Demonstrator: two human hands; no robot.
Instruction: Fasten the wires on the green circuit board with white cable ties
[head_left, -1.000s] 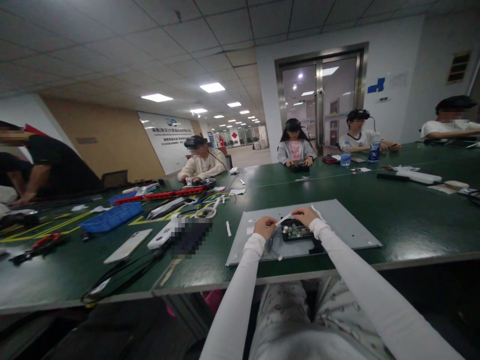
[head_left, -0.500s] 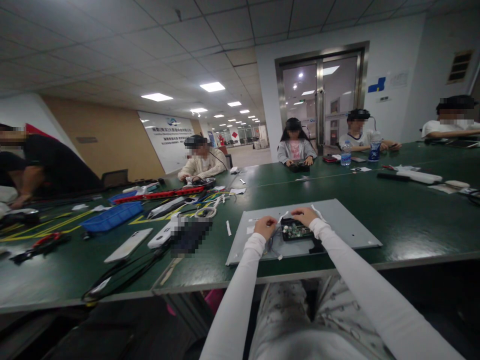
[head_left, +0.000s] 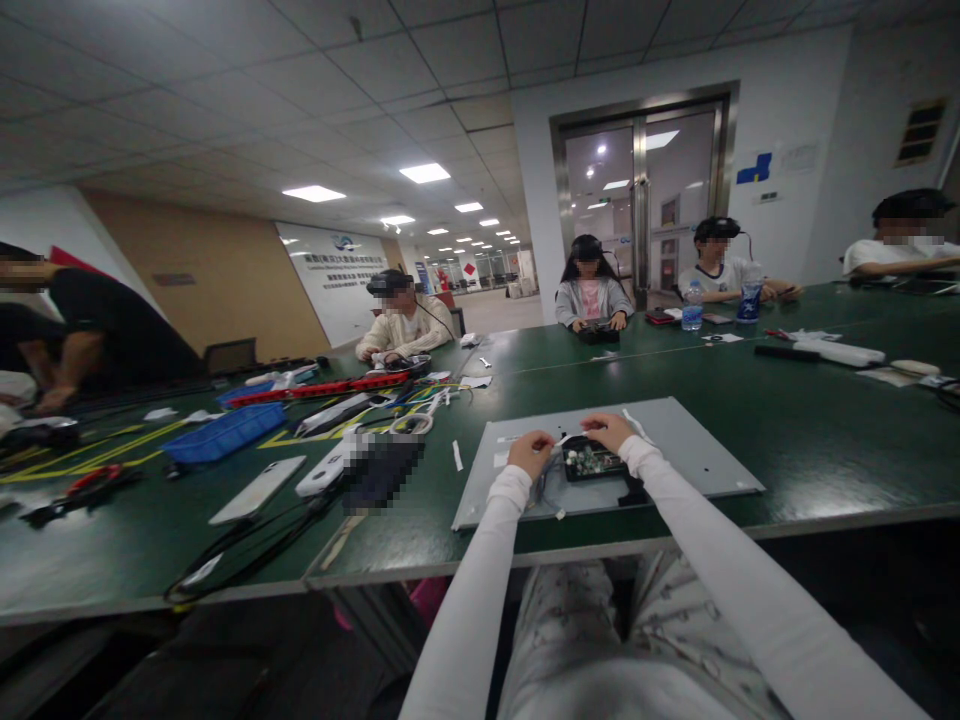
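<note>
A grey metal panel lies flat on the green table in front of me. On it sits a small green circuit board in a dark frame. My left hand is closed in a pinch on one end of a thin white strip, just left of the board. My right hand is closed on the strip's other end, at the board's far edge. Thin wires trail from the board below my left wrist.
To the left lie a blue tray, a white phone, black cables, a red bar and yellow strips. Water bottles stand at the far side. Several other people sit around the table.
My two hands have drawn a little closer together over the board, and the white strip between them shows shorter. Little else has changed.
</note>
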